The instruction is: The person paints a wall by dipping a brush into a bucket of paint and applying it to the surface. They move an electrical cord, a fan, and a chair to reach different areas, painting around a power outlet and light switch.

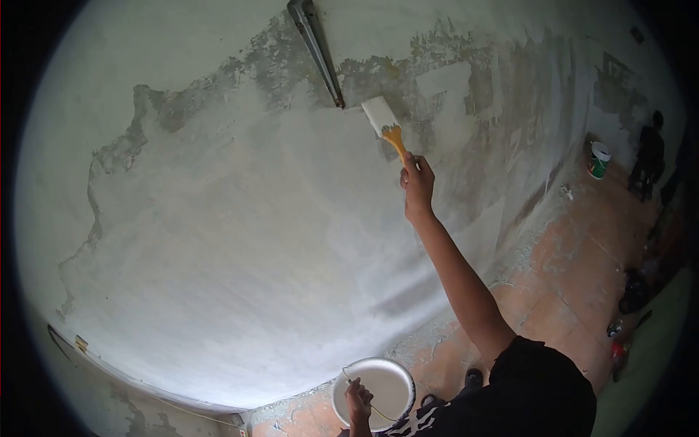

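My right hand (418, 188) is closed around the yellow handle of a wide paintbrush (393, 137), arm stretched out and up. The brush's white-coated bristles lie against or very close to the wall (240, 211), just right of the lower end of a metal bracket (319, 54). Low in the view, my left hand (358, 398) grips the thin wire handle of a white bucket (410, 386). Pale liquid (389, 390) fills part of the bucket. Much of the wall around the brush has a whitish coat, with bare grey patches above and to the right.
Reddish floor tiles (575, 262) with spilled plaster bits run along the wall's foot. Farther right stand a white and green paint bucket (598, 160) and a dark figure or object (646, 156) I cannot make out. A cable (193, 414) runs along the lower left.
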Motion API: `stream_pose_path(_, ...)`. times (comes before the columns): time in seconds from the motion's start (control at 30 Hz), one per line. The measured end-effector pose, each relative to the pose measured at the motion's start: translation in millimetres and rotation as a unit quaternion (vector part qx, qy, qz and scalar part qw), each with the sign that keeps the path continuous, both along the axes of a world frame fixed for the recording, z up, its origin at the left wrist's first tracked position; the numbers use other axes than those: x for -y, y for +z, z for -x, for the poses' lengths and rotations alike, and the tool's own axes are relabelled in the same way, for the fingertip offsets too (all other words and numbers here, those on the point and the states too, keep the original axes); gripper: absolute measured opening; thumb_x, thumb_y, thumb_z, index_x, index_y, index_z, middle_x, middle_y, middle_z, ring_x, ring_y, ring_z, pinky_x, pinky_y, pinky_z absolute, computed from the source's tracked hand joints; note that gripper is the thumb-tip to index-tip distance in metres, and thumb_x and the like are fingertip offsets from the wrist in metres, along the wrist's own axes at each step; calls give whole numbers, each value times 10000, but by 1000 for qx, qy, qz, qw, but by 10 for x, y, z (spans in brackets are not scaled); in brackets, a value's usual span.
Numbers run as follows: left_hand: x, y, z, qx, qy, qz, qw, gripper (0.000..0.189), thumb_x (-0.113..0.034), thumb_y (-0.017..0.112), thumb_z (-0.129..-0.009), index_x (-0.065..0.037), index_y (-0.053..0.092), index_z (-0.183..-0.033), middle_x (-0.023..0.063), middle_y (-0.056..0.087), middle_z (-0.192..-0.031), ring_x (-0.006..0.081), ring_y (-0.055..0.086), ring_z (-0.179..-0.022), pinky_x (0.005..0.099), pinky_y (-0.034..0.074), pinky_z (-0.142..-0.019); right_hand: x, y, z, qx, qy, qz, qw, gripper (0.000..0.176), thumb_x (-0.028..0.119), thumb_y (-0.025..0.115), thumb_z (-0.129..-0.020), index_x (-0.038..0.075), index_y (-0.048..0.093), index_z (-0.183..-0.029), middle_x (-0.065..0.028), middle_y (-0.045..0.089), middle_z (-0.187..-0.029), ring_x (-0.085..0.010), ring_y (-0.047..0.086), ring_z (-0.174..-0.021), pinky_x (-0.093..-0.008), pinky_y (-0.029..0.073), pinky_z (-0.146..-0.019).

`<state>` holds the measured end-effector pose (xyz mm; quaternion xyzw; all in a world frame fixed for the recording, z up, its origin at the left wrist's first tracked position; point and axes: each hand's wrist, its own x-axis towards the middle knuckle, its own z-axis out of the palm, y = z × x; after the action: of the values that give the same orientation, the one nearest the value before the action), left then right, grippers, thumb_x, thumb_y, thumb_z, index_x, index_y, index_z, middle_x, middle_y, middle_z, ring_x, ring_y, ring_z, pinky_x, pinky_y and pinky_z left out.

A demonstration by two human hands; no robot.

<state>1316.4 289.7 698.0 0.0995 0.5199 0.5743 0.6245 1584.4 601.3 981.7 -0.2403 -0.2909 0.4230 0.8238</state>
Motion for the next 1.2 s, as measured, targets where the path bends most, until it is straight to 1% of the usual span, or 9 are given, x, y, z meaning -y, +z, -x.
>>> stream_pose_path(0.33, 78, -80, -11, -11, -11, 36, 999, 288, -198, 548, -849, -172, 347, -643, -71, 238, -491, 57, 215, -375, 241, 187, -374, -205, 65, 48, 3, 25, 8, 1000, 240, 268, 618, -877, 105, 490, -756, 64, 367, -574, -18, 319, -490, -184, 253, -452)
stream_pose_path(0.4, 89, -79, -19, -12, -12, 40, 999, 288, -195, 546, -849, -172, 346, -643, -70, 238, -489, 58, 214, -374, 241, 187, -374, -244, -43, 49, 40, 2, 31, 999, 248, 278, 592, -890, 79, 510, -766, 48, 402, -577, -37, 351, -508, -210, 288, -466)
stream_pose_path(0.6, 20, -75, -49, -22, -33, 32, 999, 284, -183, 541, -851, -165, 354, -639, -65, 241, -488, 63, 219, -376, 247, 191, -375, -346, -430, -45, 79, -56, 57, 994, 293, 306, 609, -875, 57, 523, -747, 38, 426, -573, -47, 372, -519, -227, 306, -479)
stream_pose_path(0.73, -32, -111, -77, -24, -47, 41, 998, 286, -189, 550, -853, -177, 353, -646, -70, 233, -477, 65, 204, -365, 247, 177, -366, -329, -876, -137, 93, -60, 84, 990, 297, 305, 615, -869, 51, 529, -741, 32, 438, -575, -51, 381, -525, -233, 312, -485)
stream_pose_path(0.83, -40, -113, -92, -24, -59, 42, 997, 294, -190, 553, -853, -180, 348, -643, -70, 230, -478, 65, 205, -364, 246, 176, -364, -173, -1129, -243, 114, -64, 120, 984, 270, 303, 635, -862, 98, 519, -732, 74, 388, -565, -7, 337, -475, -187, 259, -424)
stream_pose_path(0.9, -35, -102, -91, -30, -63, 40, 997, 304, -181, 546, -852, -170, 342, -627, -63, 234, -489, 63, 219, -372, 246, 187, -366, -45, -1203, -355, 53, -12, 156, 986, 252, 285, 636, -853, 77, 551, -739, 57, 411, -555, -27, 353, -488, -204, 274, -446)
stream_pose_path(1.07, -40, -139, -98, -31, -92, 41, 994, 327, -194, 554, -851, -178, 333, -609, -68, 227, -484, 60, 211, -366, 244, 184, -363, 65, -860, -561, 60, -34, 108, 992, 241, 280, 646, -845, 83, 559, -737, 71, 396, -549, -18, 333, -479, -192, 254, -437)
stream_pose_path(1.17, -33, -148, -149, -39, -96, 56, 993, 332, -198, 555, -851, -180, 332, -605, -70, 224, -483, 59, 210, -366, 243, 181, -362, -102, -640, -572, 42, -37, 42, 998, 243, 271, 639, -848, 71, 562, -734, 64, 412, -554, -22, 346, -489, -201, 264, -446)
stream_pose_path(1.2, -16, -157, -154, -42, -100, 63, 992, 332, -198, 555, -851, -180, 332, -605, -70, 224, -483, 59, 210, -366, 243, 181, -362, -181, -635, -562, 89, -58, 49, 993, 244, 281, 630, -856, 76, 562, -744, 66, 407, -562, -24, 347, -488, -201, 268, -446)
